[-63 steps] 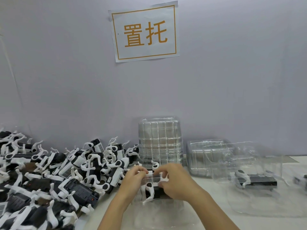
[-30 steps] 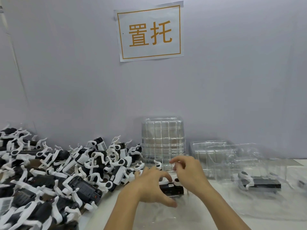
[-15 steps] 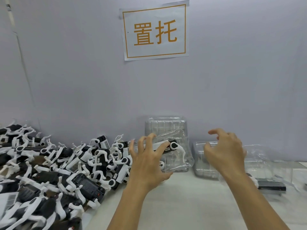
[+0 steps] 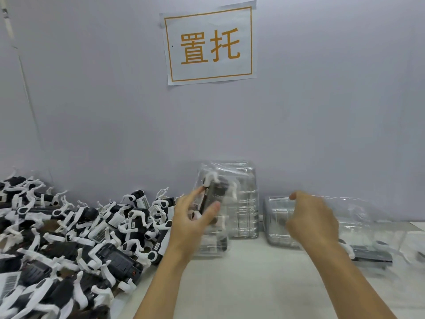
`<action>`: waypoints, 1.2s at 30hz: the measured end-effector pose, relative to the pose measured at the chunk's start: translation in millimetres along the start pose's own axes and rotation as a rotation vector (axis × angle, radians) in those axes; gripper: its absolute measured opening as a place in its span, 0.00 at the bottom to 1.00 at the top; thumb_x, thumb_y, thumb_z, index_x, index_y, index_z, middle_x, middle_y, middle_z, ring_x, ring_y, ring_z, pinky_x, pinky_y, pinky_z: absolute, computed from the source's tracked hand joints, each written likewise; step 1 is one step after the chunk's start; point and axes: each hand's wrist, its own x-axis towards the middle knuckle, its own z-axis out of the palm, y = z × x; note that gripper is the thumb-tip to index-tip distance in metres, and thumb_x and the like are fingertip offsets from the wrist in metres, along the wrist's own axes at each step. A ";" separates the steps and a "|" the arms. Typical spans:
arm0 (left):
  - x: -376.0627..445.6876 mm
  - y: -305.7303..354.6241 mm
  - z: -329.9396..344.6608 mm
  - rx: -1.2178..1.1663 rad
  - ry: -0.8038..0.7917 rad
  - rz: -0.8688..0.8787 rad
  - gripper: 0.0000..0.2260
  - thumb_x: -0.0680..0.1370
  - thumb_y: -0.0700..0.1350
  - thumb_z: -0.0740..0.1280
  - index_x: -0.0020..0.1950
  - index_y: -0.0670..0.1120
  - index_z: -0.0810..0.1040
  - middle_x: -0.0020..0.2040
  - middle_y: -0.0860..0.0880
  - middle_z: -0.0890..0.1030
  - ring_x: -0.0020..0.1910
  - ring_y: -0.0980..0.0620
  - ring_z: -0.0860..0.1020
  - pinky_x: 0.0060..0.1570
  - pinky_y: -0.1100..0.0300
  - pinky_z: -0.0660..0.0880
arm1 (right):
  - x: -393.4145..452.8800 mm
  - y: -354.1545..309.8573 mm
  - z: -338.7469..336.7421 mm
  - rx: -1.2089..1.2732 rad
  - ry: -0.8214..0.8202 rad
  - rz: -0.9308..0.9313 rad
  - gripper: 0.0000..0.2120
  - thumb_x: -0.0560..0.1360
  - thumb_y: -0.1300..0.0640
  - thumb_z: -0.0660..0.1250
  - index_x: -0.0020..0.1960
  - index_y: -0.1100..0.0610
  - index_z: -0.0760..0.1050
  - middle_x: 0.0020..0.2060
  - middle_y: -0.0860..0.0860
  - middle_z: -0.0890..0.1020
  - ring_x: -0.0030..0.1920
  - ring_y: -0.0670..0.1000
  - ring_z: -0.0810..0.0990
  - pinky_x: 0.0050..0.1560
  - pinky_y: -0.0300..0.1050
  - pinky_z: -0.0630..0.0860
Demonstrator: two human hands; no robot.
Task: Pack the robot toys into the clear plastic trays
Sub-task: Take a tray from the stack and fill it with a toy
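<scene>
My left hand [image 4: 193, 219] grips a clear tray [image 4: 213, 245] with a black-and-white robot toy [image 4: 216, 194] inside it. The tray stands tilted up on end on the white table, in front of a tall stack of empty clear trays [image 4: 246, 203]. My right hand [image 4: 312, 219] hovers with loosely curled fingers at a lower stack of clear trays [image 4: 276, 236]; whether it touches them is blurred. A big pile of loose robot toys [image 4: 80, 238] covers the table's left side.
At the right lie packed clear trays [image 4: 358, 217], one showing a robot toy [image 4: 370, 252]. A grey wall with a paper sign [image 4: 209, 42] closes off the back. The bare white table [image 4: 253, 284] lies between my arms.
My hands pressed the toy into the tray near me. My left hand then lifted the tray away and stood it on end by the tall stack. My right hand let go and moved right to the lower stack.
</scene>
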 end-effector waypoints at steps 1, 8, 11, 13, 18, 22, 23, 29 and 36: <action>-1.0 1.7 -2.1 -0.150 -0.021 -0.032 0.27 0.68 0.69 0.68 0.64 0.59 0.78 0.64 0.51 0.79 0.62 0.52 0.77 0.62 0.50 0.76 | 0.3 -2.1 -2.5 0.022 0.044 -0.016 0.22 0.73 0.67 0.66 0.65 0.52 0.74 0.54 0.54 0.81 0.54 0.59 0.79 0.43 0.46 0.71; -5.7 -11.1 -13.8 -1.155 0.083 -0.472 0.31 0.69 0.69 0.69 0.61 0.48 0.80 0.66 0.38 0.78 0.59 0.36 0.80 0.60 0.32 0.73 | 1.0 -22.1 -26.1 0.419 0.307 -0.193 0.21 0.73 0.70 0.66 0.64 0.57 0.79 0.48 0.51 0.83 0.50 0.56 0.80 0.52 0.45 0.71; -7.9 -13.0 -17.6 -1.285 -0.069 -0.459 0.31 0.64 0.67 0.76 0.59 0.48 0.82 0.65 0.36 0.78 0.65 0.29 0.74 0.65 0.28 0.66 | -0.8 -30.0 -32.5 0.585 0.336 -0.234 0.20 0.74 0.69 0.68 0.64 0.56 0.79 0.44 0.48 0.81 0.44 0.55 0.80 0.54 0.48 0.74; -10.1 -11.9 -18.0 -1.292 -0.115 -0.444 0.28 0.64 0.66 0.77 0.55 0.48 0.86 0.60 0.37 0.81 0.63 0.28 0.75 0.66 0.29 0.65 | -2.2 -32.2 -34.3 0.668 0.335 -0.250 0.19 0.75 0.69 0.68 0.64 0.56 0.79 0.43 0.47 0.81 0.42 0.54 0.81 0.56 0.52 0.77; -8.5 -14.6 -16.6 -1.127 -0.102 -0.517 0.34 0.61 0.69 0.76 0.59 0.49 0.84 0.59 0.38 0.82 0.59 0.31 0.79 0.49 0.39 0.79 | -3.8 -34.6 -43.1 0.858 0.386 -0.277 0.19 0.75 0.69 0.68 0.62 0.54 0.80 0.44 0.47 0.81 0.36 0.48 0.79 0.44 0.35 0.76; -6.1 -11.9 -19.5 -0.868 -0.227 -0.474 0.27 0.66 0.68 0.72 0.58 0.53 0.84 0.59 0.43 0.83 0.56 0.37 0.82 0.48 0.40 0.79 | -3.4 -35.6 -53.0 1.025 0.463 -0.270 0.18 0.76 0.68 0.68 0.62 0.53 0.80 0.45 0.47 0.81 0.37 0.45 0.77 0.37 0.31 0.74; -4.7 -7.7 -20.1 -0.739 -0.268 -0.454 0.27 0.67 0.68 0.71 0.60 0.53 0.84 0.61 0.43 0.82 0.59 0.36 0.81 0.52 0.37 0.78 | -3.6 -36.0 -55.4 1.046 0.489 -0.278 0.18 0.76 0.68 0.68 0.62 0.52 0.80 0.45 0.46 0.81 0.37 0.44 0.76 0.38 0.31 0.74; 0.1 21.7 -11.6 0.223 -0.501 -0.127 0.18 0.69 0.63 0.74 0.58 0.64 0.82 0.50 0.60 0.83 0.48 0.58 0.82 0.53 0.60 0.77 | -6.1 -39.4 -62.3 1.087 0.542 -0.380 0.20 0.76 0.69 0.68 0.60 0.48 0.80 0.44 0.47 0.81 0.36 0.42 0.75 0.39 0.33 0.73; -21.9 3.3 58.3 0.835 -0.666 0.052 0.41 0.64 0.75 0.68 0.74 0.67 0.60 0.78 0.58 0.54 0.78 0.52 0.42 0.74 0.37 0.39 | -18.4 -56.8 -43.6 1.088 0.365 -0.512 0.21 0.75 0.72 0.68 0.59 0.50 0.81 0.43 0.46 0.81 0.38 0.43 0.77 0.38 0.30 0.73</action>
